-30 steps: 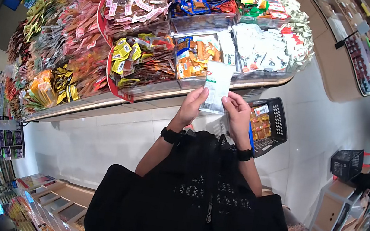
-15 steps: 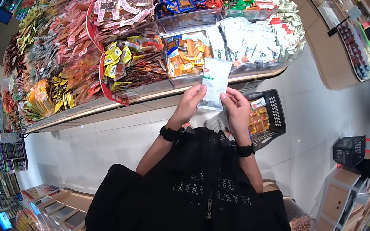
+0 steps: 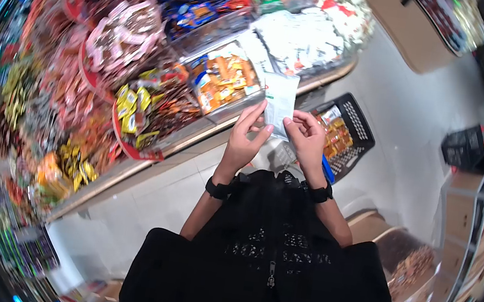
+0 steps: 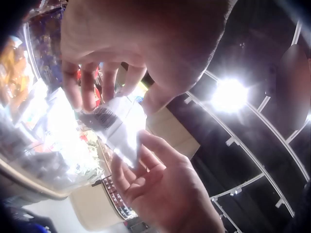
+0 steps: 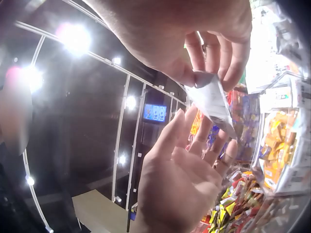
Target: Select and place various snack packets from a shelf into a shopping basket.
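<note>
A flat, rectangular white packet with a slight sheen (image 3: 281, 102) was held up between the two hands, in front of a heap of small orange-wrapped packets (image 3: 227, 80). In the head view its face was mostly white, with a small red mark and a green one near the left edge; any print was too small to read. The right hand (image 3: 307, 140) pinched the packet near its lower right edge, thumb in front. The left hand (image 3: 245, 142) was loosely open at the opposite edge, its fingers spread and its thumb clear of the packet; whether its fingertips touched, one could not tell.

The left wrist view showed a dark striped patch (image 4: 106, 116) on the packet, which the head view did not. The right wrist view showed a lit blue screen (image 5: 155, 112) under the ceiling. The head view showed a black perforated plastic basket (image 3: 359, 116) holding amber-coloured packets (image 3: 337, 140), beyond the right hand.
</note>
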{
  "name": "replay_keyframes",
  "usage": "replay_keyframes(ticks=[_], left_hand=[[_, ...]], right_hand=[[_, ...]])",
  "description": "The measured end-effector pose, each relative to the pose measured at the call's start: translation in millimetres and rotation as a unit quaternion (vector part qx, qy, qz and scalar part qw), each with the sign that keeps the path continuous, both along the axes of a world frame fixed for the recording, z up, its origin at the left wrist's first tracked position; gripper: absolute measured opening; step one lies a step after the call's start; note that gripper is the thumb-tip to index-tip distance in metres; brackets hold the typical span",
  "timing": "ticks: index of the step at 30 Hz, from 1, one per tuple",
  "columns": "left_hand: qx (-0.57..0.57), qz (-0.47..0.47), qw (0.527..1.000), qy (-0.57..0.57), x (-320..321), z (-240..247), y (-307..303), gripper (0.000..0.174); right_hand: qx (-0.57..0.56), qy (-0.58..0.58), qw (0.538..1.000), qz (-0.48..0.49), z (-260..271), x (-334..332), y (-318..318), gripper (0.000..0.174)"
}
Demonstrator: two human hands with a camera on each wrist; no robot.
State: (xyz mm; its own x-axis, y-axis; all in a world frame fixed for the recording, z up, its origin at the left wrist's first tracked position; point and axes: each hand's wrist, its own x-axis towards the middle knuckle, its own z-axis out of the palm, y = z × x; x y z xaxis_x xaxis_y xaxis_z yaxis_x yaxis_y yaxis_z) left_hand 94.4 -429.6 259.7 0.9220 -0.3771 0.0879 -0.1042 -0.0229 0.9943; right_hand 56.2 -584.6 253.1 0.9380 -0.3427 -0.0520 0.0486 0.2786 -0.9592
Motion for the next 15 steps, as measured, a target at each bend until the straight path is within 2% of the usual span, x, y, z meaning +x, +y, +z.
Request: replay_keyframes(ticks=[1, 3, 5, 7, 9, 10, 13, 14, 15], left_hand=[[0.063, -0.034, 0.996, -0.046, 2, 2, -7, 0.054], [0.055, -0.088, 0.995, -0.008, 6, -15, -25, 0.056], [-0.027, -0.143, 0.983, 0.109, 12, -31, -50, 0.059], [-0.041, -0.189, 0.973, 0.128, 17, -29, -80, 0.058], [-0.056, -0.245, 0.945, 0.208, 22, -32, -111, 0.053], [-0.047, -0.244, 0.943, 0.22, 24, -31, -130, 0.042], [0.041, -0.276, 0.947, 0.159, 42, -65, -189, 0.037], [0.051, -0.289, 0.936, 0.196, 46, -72, -210, 0.032], [0.061, -0.301, 0.931, 0.197, 50, -76, -233, 0.032]], right_hand=[[-0.027, -0.012, 0.999, -0.015, 2, -2, -6, 0.023], [-0.05, 0.033, 0.997, -0.042, -9, -10, -20, 0.023], [-0.183, -0.013, 0.981, -0.056, -8, -18, -38, 0.022], [-0.162, -0.008, 0.984, -0.075, -10, -25, -60, 0.021], [-0.157, -0.019, 0.982, -0.108, -23, -30, -86, 0.019], [-0.14, 0.002, 0.984, -0.113, -29, -32, -102, 0.018], [-0.058, 0.018, 0.984, -0.168, -59, -37, -156, 0.019], [-0.097, 0.031, 0.972, -0.21, -66, -38, -175, 0.024], [-0.089, 0.034, 0.97, -0.224, -81, -39, -196, 0.024]])
